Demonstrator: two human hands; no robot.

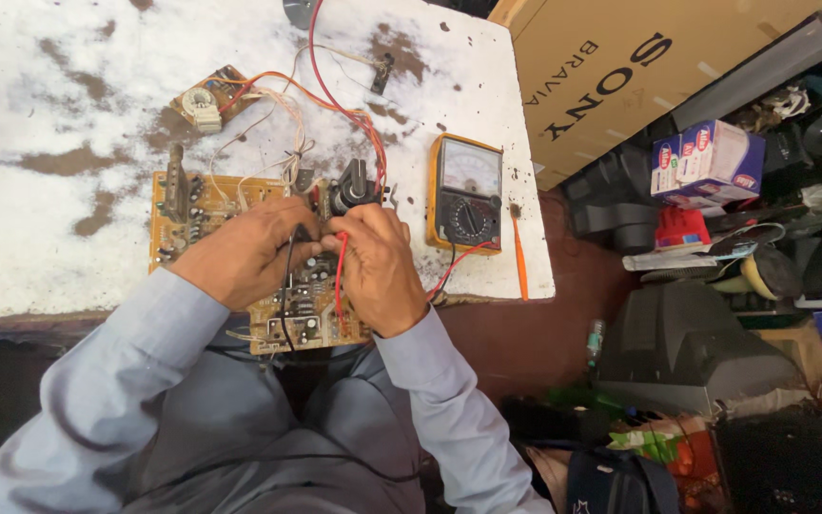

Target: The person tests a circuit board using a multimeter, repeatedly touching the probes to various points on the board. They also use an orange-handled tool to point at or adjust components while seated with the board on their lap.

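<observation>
A person in a pale blue long-sleeved shirt bends over a tan printed circuit board (pixel 240 205) crowded with small components, which lies at the near edge of a scuffed white worktop (pixel 40 143) and juts out over its rim. The left hand (pixel 249 252) is closed around a black probe lead (pixel 286 286), and the right hand (pixel 378 266) pinches a red probe lead (pixel 339 281); both hands rest on the middle of the board, fingertips nearly touching. Just to the right stands a yellow-cased analogue multimeter (pixel 466 193) with a black dial, beside a slim orange screwdriver (pixel 519 257). A smaller brown circuit board (pixel 211 98) lies farther back, joined by red and white wires. A brown cardboard carton (pixel 639 67) leans beyond the worktop.
</observation>
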